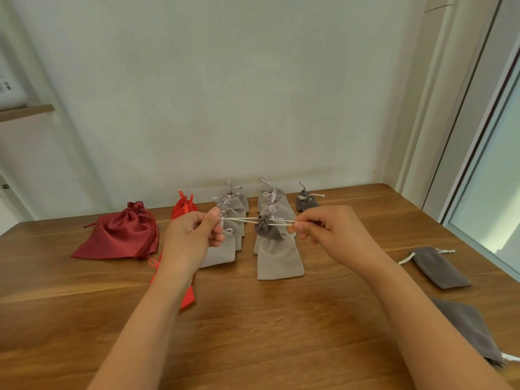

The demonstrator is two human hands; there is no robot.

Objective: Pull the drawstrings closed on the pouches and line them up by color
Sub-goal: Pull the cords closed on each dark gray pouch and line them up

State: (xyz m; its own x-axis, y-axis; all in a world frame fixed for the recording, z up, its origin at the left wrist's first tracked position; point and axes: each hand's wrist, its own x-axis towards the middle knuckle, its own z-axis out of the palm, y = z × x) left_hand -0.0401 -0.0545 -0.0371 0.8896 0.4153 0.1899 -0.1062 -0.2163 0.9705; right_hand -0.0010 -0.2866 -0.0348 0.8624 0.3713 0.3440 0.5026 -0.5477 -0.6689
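A: Status?
B: Dark grey pouch [268,230] is midair over table centre, mouth cinched. Left hand [191,237] at 9 o'clock and right hand [334,232] at 3 each pinch a drawstring [242,220] end, thumb to forefinger, cords taut.
A: Next?
B: Likely park it by the closed grey pouch [306,202] at 1 o'clock (open pouches [439,267] wait at 4).

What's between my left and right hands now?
Head view: a cinched dark grey pouch on white drawstrings that the left hand and right hand pinch.

head view looks forward, downward over the table [281,319].
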